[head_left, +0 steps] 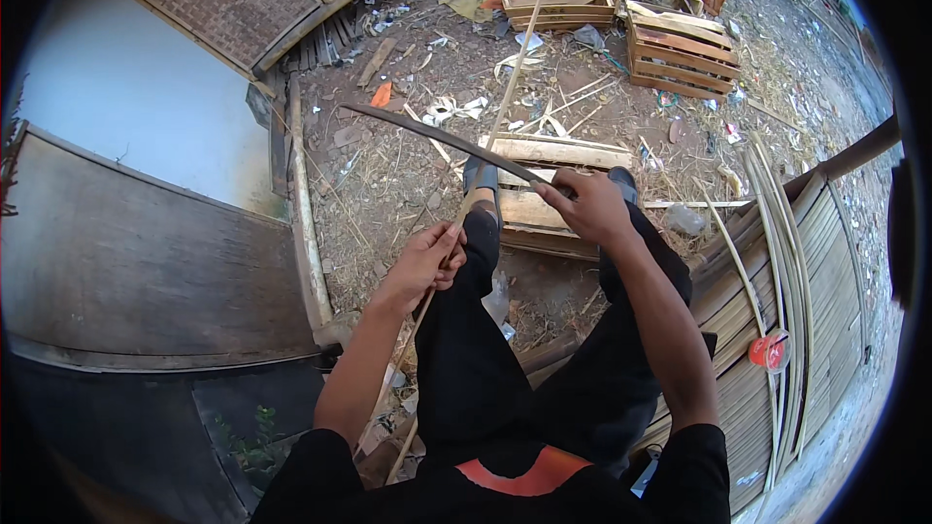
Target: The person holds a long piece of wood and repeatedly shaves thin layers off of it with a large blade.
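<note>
My left hand (427,260) is closed around a long, thin bamboo strip (513,82). The strip slants from beside my left forearm, past my left shoe, toward the crates ahead. In my right hand (590,206) is a machete (427,139) with a long, dark, slightly curved blade; the fingers hide its handle. Pointing left and away from me, the blade crosses the strip above my left shoe; I cannot tell whether they touch. A wooden slatted crate (568,151) lies low between and beyond my feet.
Several wooden crates (684,56) stand on littered ground ahead. At right, long pale strips (777,233) lie over a slatted bamboo surface (825,262), with a red cup (769,353) on it. A white wall (146,107) and dark wooden panel (155,243) border the left.
</note>
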